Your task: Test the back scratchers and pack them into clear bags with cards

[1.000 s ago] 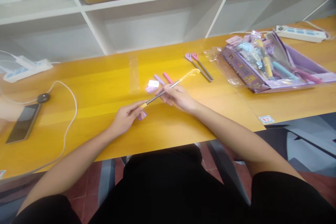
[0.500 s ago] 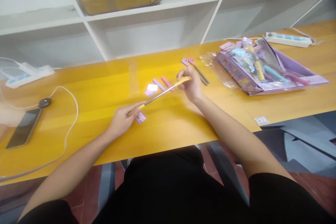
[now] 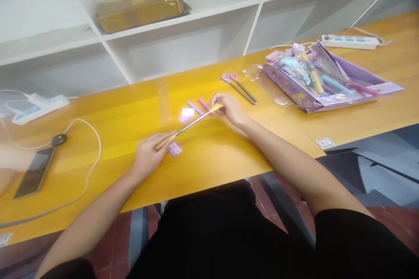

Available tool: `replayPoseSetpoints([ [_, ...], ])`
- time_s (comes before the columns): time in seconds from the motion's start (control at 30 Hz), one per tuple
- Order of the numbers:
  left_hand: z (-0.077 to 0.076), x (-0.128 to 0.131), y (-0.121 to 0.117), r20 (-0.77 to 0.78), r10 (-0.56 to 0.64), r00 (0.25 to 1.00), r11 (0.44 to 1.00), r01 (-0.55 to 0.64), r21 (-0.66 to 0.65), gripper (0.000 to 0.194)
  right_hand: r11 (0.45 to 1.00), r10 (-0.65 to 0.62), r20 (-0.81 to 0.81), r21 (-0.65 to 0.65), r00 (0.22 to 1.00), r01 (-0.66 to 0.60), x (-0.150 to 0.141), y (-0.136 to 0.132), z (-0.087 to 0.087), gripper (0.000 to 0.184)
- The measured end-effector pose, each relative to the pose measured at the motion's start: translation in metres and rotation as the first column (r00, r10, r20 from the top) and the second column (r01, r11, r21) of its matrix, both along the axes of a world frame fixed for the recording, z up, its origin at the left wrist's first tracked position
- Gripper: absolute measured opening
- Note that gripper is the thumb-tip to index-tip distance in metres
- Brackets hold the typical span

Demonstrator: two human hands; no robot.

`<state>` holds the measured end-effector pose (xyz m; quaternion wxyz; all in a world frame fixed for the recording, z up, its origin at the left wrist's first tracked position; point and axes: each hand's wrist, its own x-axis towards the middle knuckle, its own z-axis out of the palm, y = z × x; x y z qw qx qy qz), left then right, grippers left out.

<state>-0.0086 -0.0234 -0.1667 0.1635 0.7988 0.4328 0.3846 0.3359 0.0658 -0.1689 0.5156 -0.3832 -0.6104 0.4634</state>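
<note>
Stick [image 3: 192,125] of bright metal with yellow ends slants from 8 o'clock to 2 o'clock between the two hands, over the near half of the wooden table [image 3: 209,163]. Taking the middle of its shaft as the centre of the dial, the left hand [image 3: 149,153] sits at 8 o'clock, closed firmly round the yellow handle. At 2 o'clock the right hand [image 3: 231,110] has its fingers bent about the yellow head; they hide much of it, so I cannot tell whether they grip it or only touch it.

Just beyond the shaft, a purple tube [image 3: 195,108] lies at 12 o'clock and a pink tube [image 3: 204,103] at 1. A white card [image 3: 187,112] is at 11, partly over a pinkish card [image 3: 185,119]. Near the left fingertips, at 7 o'clock, is a purple card [image 3: 176,149].

Further out at 2 o'clock, two claw-headed sticks [image 3: 242,92] lie side by side, one head purple, the other pink. Past them, towards 3, an open purple box [image 3: 288,88] holds wrapped, colourful pieces. A dark phone [image 3: 35,172] rests between 8 and 9. High at 11, a taped brown carton [image 3: 140,8] stands on the white shelf [image 3: 225,4].
</note>
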Motion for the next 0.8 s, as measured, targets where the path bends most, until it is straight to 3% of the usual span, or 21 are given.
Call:
replayPoseSetpoints([
  [0.2, 0.001, 0.004, 0.0, 0.013, -0.012, 1.0, 0.998, 0.011, 0.063, 0.025, 0.995, -0.047, 0.025, 0.087, 0.999, 0.044, 0.005, -0.002, 0.005, 0.024],
  [0.37, 0.004, -0.001, 0.001, -0.03, -0.016, 0.999, 0.99, 0.021, 0.141, 0.025, 0.999, 0.031, 0.069, 0.031, 0.997, -0.034, 0.01, 0.001, 0.009, 0.023],
  [0.5, 0.003, -0.004, 0.001, -0.07, -0.029, 0.997, 0.981, 0.041, 0.189, 0.023, 0.999, 0.012, 0.124, 0.033, 0.992, -0.016, 0.006, -0.001, 0.004, 0.025],
  [0.8, 0.001, -0.003, -0.004, -0.098, -0.02, 0.995, 0.978, 0.04, 0.203, 0.024, 0.972, -0.103, 0.272, 0.23, 0.957, 0.04, 0.0, -0.006, -0.003, 0.034],
])
